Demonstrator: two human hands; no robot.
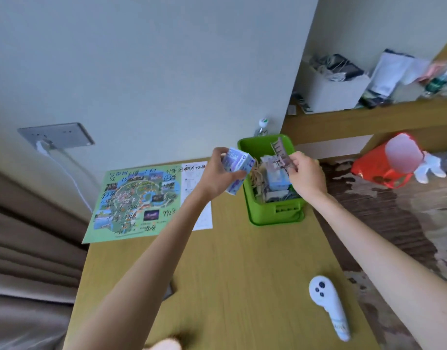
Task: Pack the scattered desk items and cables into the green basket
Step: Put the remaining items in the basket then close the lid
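The left hand point(222, 174) grips a small blue-and-white box point(239, 165) at the left rim of the green basket point(275, 214), seemingly poised to drop it in. The right hand point(307, 174) pinches a flat purplish piece point(280, 154) above the crowded contents, probably to make room. A white controller point(326, 303) lies unpacked on the worktop point(230, 274), well apart from the basket.

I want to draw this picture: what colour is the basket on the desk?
The basket is bright green, clearest in the head view.
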